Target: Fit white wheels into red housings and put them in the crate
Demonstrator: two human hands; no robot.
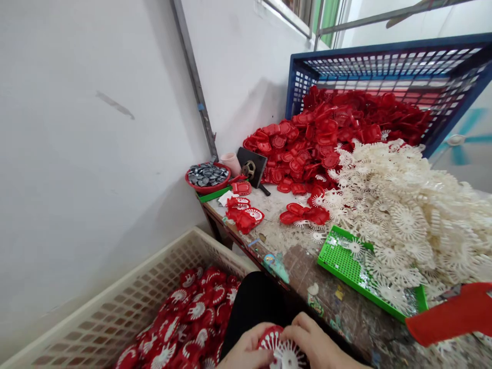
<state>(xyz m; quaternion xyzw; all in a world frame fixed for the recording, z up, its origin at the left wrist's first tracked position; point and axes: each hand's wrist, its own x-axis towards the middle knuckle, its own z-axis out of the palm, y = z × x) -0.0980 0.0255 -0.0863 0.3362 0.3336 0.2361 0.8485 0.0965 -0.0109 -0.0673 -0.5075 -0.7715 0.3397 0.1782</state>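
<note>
At the bottom of the head view, my left hand [248, 349] grips a red plastic piece [270, 332] by its left side. My right hand [317, 344] has its fingers curled onto a white spoked plastic disc [287, 354], which lies against the red piece. Both hands are close together, over my lap and in front of the table edge. The lower part of the disc and piece is cut off by the frame. To the left, a cream crate [96, 312] holds many red pieces with white discs [197, 310] in them.
On the worn table [295, 264] lie a heap of red pieces [307, 143] spilling from a tipped blue crate [292, 87], a pile of white discs [403, 205] and a green tray [346, 277]. A red bowl [188, 180] of grey metal-looking parts stands at the far corner.
</note>
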